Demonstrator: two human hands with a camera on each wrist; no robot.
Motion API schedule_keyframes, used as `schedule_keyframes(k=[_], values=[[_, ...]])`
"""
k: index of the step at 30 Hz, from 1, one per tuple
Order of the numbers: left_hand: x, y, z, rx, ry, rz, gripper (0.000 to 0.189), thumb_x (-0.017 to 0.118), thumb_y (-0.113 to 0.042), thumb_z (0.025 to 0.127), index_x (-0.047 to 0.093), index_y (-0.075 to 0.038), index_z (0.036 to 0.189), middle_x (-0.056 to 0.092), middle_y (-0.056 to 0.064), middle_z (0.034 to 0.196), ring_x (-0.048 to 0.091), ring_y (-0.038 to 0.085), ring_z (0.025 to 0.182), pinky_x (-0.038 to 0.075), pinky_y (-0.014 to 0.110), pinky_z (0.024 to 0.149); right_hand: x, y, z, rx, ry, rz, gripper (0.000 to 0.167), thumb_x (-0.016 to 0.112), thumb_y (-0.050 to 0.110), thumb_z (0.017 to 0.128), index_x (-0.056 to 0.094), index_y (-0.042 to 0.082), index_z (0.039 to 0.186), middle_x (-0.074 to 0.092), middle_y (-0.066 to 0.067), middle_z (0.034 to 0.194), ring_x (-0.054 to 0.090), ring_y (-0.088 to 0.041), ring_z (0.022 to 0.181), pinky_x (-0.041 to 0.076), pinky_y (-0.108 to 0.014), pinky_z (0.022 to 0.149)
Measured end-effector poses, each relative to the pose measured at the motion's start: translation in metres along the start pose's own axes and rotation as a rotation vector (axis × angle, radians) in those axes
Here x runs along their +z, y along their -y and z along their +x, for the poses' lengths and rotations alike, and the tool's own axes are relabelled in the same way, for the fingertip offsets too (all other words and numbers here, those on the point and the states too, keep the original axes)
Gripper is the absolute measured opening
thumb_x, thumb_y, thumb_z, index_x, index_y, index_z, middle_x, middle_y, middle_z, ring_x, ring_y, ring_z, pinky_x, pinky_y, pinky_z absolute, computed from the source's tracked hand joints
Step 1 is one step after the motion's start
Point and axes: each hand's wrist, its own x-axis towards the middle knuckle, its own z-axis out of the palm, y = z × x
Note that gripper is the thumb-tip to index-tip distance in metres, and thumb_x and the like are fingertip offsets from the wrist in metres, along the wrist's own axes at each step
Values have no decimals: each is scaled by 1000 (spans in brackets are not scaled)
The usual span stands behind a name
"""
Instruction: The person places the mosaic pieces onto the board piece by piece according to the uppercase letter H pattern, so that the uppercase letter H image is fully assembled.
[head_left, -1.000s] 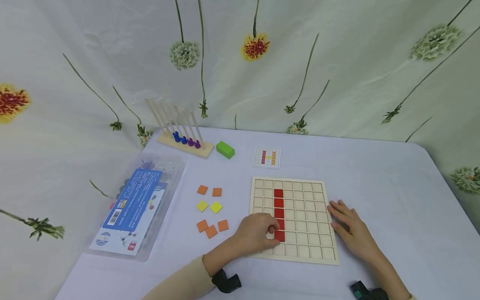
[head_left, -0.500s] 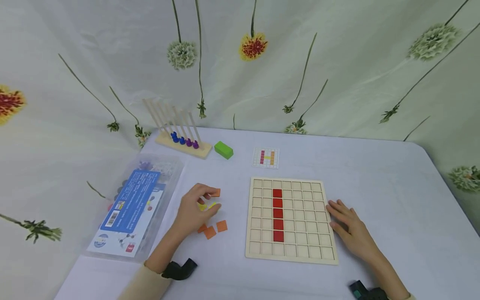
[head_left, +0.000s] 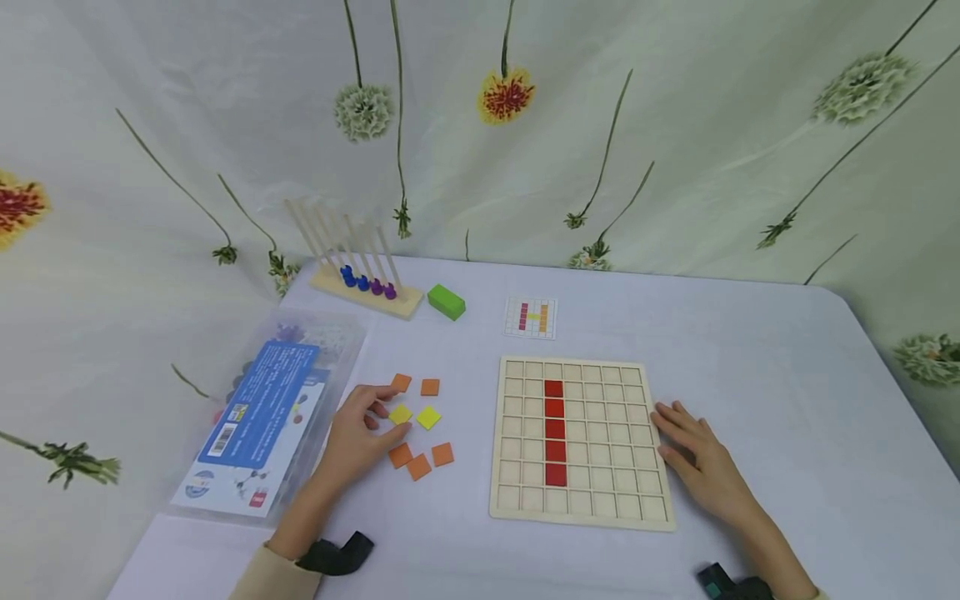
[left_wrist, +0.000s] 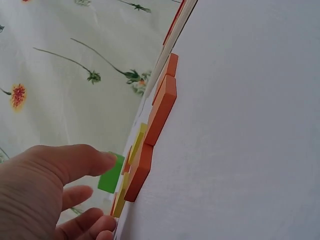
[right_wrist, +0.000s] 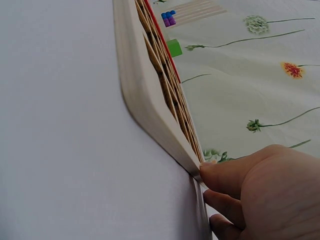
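On the white table lies a wooden grid board point(head_left: 603, 500) with a column of several red square tiles point(head_left: 555, 429) in its cells. Left of the board are two yellow tiles point(head_left: 429, 417) and several orange tiles point(head_left: 442, 453). My left hand point(head_left: 362, 433) is at the left yellow tile point(head_left: 401, 414), thumb and fingers spread apart on either side of it. In the left wrist view a gap shows between the thumb and the tiles. My right hand point(head_left: 701, 458) rests at the board's right edge, its fingertips touching the rim.
Behind the board lies a small pattern card point(head_left: 531, 318). A green block point(head_left: 446, 302) and a peg stand with blue and purple beads point(head_left: 367, 292) stand at the back left. A clear plastic case with a blue label point(head_left: 258, 408) lies left of my left hand.
My left hand has gone from the red column on the board leftward to the loose tiles, then drawn back slightly to the left yellow tile. The right hand has stayed in place.
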Motion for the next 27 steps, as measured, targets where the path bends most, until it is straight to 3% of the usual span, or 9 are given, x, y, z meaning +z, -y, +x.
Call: schedule_keyframes(k=[8, 15, 22, 27], values=[[3, 9, -1, -39, 31, 57, 49, 84, -13, 73, 65, -3, 117, 57, 8, 97, 50, 15, 81, 46, 22, 69, 0, 1, 0, -5, -6, 1, 44, 63, 6, 92, 55, -3, 135, 45, -27, 145, 28, -47, 141, 9, -67, 114], [5, 13, 0, -72, 53, 72, 40, 84, -12, 72, 68, -3, 108, 55, 8, 98, 50, 16, 81, 45, 24, 70, 1, -2, -2, -15, -14, 4, 44, 62, 6, 93, 55, -2, 135, 45, -26, 145, 21, -20, 150, 9, -67, 114], [6, 12, 0, -86, 56, 82, 38, 84, -15, 73, 70, -2, 107, 54, 8, 99, 50, 16, 80, 46, 23, 70, 2, -4, -1, -3, -3, 7, 45, 62, 7, 93, 54, -2, 136, 44, -26, 146, 24, -35, 147, 7, -64, 116], [6, 12, 0, -91, 55, 85, 37, 84, -15, 73, 69, -2, 105, 54, 8, 100, 50, 15, 80, 46, 23, 70, 2, -4, -1, -13, -10, 8, 45, 62, 7, 93, 54, -1, 136, 45, -26, 146, 22, -25, 149, 8, -65, 115]])
